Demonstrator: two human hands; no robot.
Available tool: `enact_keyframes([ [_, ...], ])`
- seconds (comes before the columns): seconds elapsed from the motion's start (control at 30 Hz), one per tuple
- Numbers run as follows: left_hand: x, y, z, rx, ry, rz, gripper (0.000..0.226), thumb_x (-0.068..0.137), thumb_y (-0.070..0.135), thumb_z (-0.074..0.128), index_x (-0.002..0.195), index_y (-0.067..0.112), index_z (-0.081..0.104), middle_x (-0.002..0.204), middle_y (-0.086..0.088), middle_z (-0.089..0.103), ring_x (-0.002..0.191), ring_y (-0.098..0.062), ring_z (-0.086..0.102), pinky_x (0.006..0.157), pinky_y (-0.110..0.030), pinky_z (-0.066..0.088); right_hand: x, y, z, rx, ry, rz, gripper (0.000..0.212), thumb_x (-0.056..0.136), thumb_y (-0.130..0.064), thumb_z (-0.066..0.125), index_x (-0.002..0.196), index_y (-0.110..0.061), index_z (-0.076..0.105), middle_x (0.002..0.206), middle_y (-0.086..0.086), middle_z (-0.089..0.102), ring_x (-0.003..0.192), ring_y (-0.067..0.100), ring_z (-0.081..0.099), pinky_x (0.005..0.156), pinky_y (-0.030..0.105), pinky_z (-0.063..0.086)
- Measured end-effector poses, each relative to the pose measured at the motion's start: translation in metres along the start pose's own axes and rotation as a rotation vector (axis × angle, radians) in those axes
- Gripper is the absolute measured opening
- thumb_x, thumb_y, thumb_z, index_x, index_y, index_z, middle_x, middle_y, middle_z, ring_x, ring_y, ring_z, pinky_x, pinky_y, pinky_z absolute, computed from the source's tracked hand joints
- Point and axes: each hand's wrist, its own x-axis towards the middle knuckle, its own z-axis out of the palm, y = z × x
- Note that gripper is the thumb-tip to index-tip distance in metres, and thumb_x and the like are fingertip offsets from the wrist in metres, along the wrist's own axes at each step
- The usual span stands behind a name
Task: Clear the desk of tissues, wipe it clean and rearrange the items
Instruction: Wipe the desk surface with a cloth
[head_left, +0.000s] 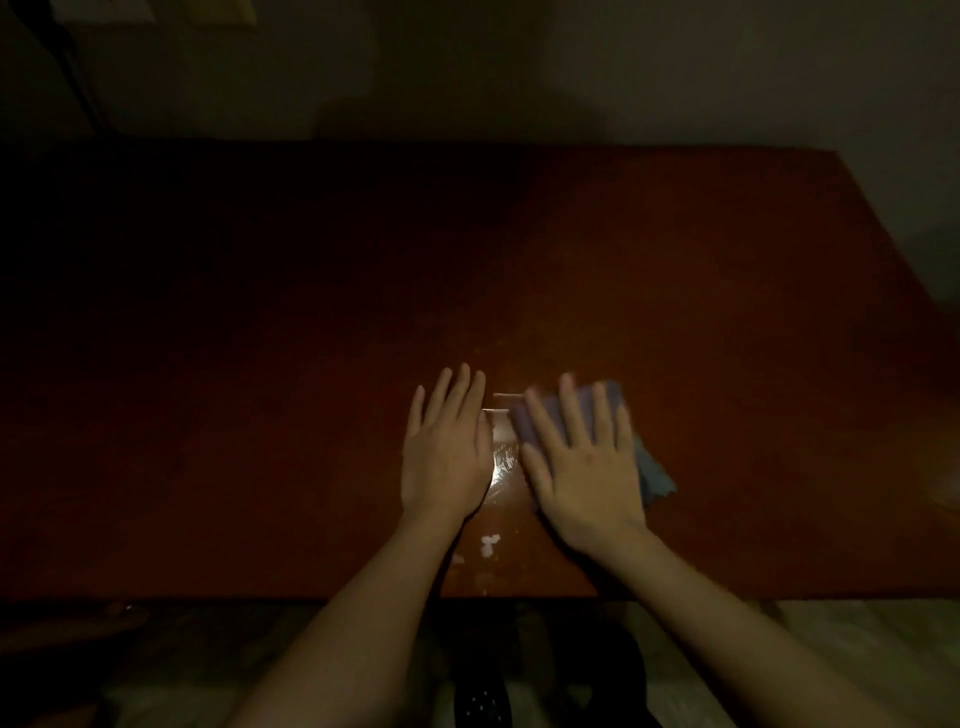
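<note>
A dark reddish-brown desk (675, 270) fills the dim view. My right hand (582, 462) presses flat, fingers straight, on a grey-purple cloth (652, 473) near the desk's front middle; its fingertips look blurred. My left hand (447, 452) lies flat on the desk just left of it, palm down, holding nothing. Between the two hands the wood shines with a bright wet-looking patch (503, 462). Small white scraps (489, 544), maybe tissue bits, lie near the front edge between my forearms.
A pale wall (675, 67) runs along the desk's far edge. The front edge (260, 598) runs below my wrists, with pale floor beneath. A dark patterned item (480, 701) sits on the floor under me. The left half of the desk is very dark.
</note>
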Motion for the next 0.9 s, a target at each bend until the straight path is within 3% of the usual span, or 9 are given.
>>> enact_keyframes([
  [0.07,0.0,0.0,-0.001,0.011,-0.005,0.0,0.069,0.093,0.039,0.0,0.15,0.015,0.031,0.157,-0.002,0.028,0.148,-0.016,0.015,0.121,-0.036,0.005,-0.033,0.016,0.0,-0.023,-0.047,-0.164,0.056,0.099,-0.056,0.01,0.151,-0.035,0.015,0.158,0.006,0.015,0.145,0.035,0.012,0.114,0.049,0.009],
  [0.13,0.001,0.001,-0.001,-0.002,-0.005,-0.006,0.068,0.094,0.039,0.002,0.15,0.015,0.032,0.157,-0.002,0.028,0.148,-0.016,0.016,0.122,-0.037,0.005,-0.037,0.057,-0.003,-0.07,-0.05,-0.158,0.056,0.098,-0.056,0.007,0.151,-0.037,0.013,0.159,0.004,0.013,0.146,0.034,0.012,0.116,0.048,0.01],
  [0.27,0.011,-0.001,0.0,-0.002,-0.036,-0.002,0.067,0.094,0.042,0.001,0.153,0.021,0.022,0.16,0.002,0.017,0.149,-0.012,0.005,0.122,-0.037,-0.001,0.026,0.081,-0.009,0.011,0.004,0.25,0.066,0.09,-0.062,-0.005,0.151,-0.038,-0.002,0.161,0.006,-0.003,0.147,0.034,-0.006,0.118,0.051,0.0],
  [0.33,0.021,-0.003,-0.001,0.002,-0.035,-0.006,0.064,0.095,0.043,0.003,0.153,0.024,0.02,0.161,0.003,0.014,0.149,-0.011,0.002,0.121,-0.035,-0.004,0.046,0.05,-0.009,0.045,0.003,0.286,0.067,0.089,-0.062,-0.004,0.151,-0.036,-0.004,0.16,0.007,-0.008,0.146,0.034,-0.011,0.118,0.051,-0.006],
  [0.53,0.035,-0.008,0.001,0.039,-0.049,-0.007,0.067,0.093,0.049,0.004,0.154,0.026,0.017,0.162,0.004,0.012,0.149,-0.011,0.0,0.12,-0.035,-0.004,-0.013,0.069,-0.005,-0.041,-0.043,-0.259,0.054,0.1,-0.056,0.009,0.151,-0.039,0.012,0.16,0.002,0.01,0.147,0.031,0.005,0.115,0.048,0.005],
  [0.6,0.036,-0.008,0.002,0.029,-0.045,-0.011,0.069,0.091,0.051,0.003,0.154,0.027,0.016,0.162,0.005,0.011,0.149,-0.01,-0.001,0.12,-0.034,-0.005,0.002,0.102,-0.008,-0.078,-0.025,-0.181,0.056,0.098,-0.057,0.001,0.151,-0.04,0.01,0.16,0.003,0.01,0.147,0.031,0.007,0.117,0.046,0.005],
  [0.67,0.04,-0.008,0.001,0.03,-0.041,-0.018,0.07,0.089,0.052,0.001,0.154,0.028,0.015,0.162,0.005,0.009,0.149,-0.009,-0.002,0.12,-0.034,-0.007,0.046,0.113,-0.013,-0.061,0.015,0.056,0.062,0.093,-0.059,-0.008,0.151,-0.039,0.003,0.16,0.005,0.004,0.147,0.034,0.003,0.117,0.047,0.003],
  [0.77,0.046,-0.006,0.003,0.018,-0.029,-0.015,0.071,0.089,0.051,0.004,0.154,0.027,0.019,0.161,0.005,0.012,0.149,-0.01,0.001,0.121,-0.035,-0.005,0.098,0.074,-0.016,0.047,0.017,0.276,0.066,0.09,-0.058,-0.004,0.152,-0.036,-0.001,0.16,0.007,-0.005,0.146,0.036,-0.008,0.118,0.052,-0.003],
  [0.9,0.051,-0.009,0.002,-0.017,-0.011,-0.021,0.067,0.091,0.049,0.011,0.152,0.025,0.026,0.16,0.004,0.02,0.148,-0.009,0.005,0.12,-0.032,-0.004,0.068,0.037,-0.005,-0.03,-0.017,-0.182,0.058,0.096,-0.057,0.002,0.152,-0.038,0.002,0.16,0.003,-0.003,0.146,0.034,-0.009,0.117,0.051,-0.001],
])
